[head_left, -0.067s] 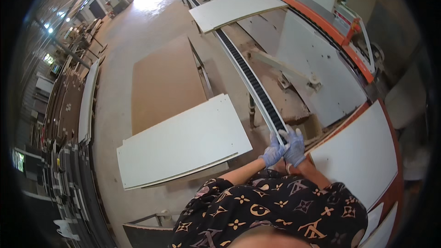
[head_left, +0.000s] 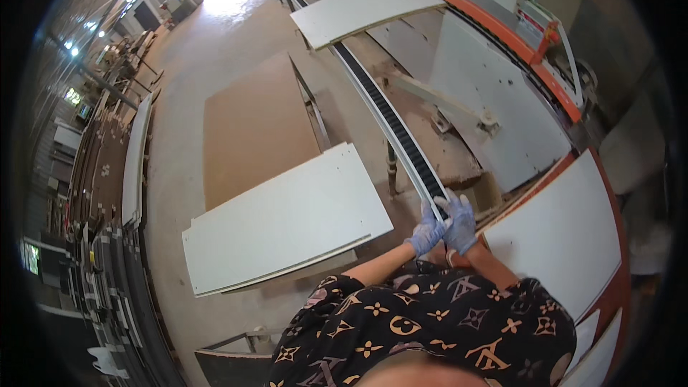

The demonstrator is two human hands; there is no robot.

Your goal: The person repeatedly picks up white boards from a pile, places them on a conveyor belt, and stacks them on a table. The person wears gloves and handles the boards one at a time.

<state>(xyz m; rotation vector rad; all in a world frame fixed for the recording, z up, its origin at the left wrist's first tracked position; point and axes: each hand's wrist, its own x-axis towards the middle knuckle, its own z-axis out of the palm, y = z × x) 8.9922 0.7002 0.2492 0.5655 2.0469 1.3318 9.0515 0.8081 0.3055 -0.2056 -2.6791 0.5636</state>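
Note:
My left hand (head_left: pixel 428 233) and my right hand (head_left: pixel 459 224), both in thin bluish gloves, meet at the near end of a long rail with a black ribbed roller strip (head_left: pixel 393 116). The left hand lies against the rail's left edge, its fingers pointing up along it. My right hand overlaps the rail's end, fingers stretched and slightly apart. The thumbs are close together and partly hide each other. I make out nothing held in either hand. A white panel (head_left: pixel 369 13) lies across the rail farther up.
Left of the rail are a stack of white panels (head_left: pixel 287 222) and a large brown board (head_left: pixel 258 132). Another white panel (head_left: pixel 559 244) lies at my right. An orange-edged machine (head_left: pixel 494 29) runs along the far right. Dark boards (head_left: pixel 118 294) are stacked at far left.
The view has shifted slightly. Both hands stay at the rail's end, with only slight finger movement.

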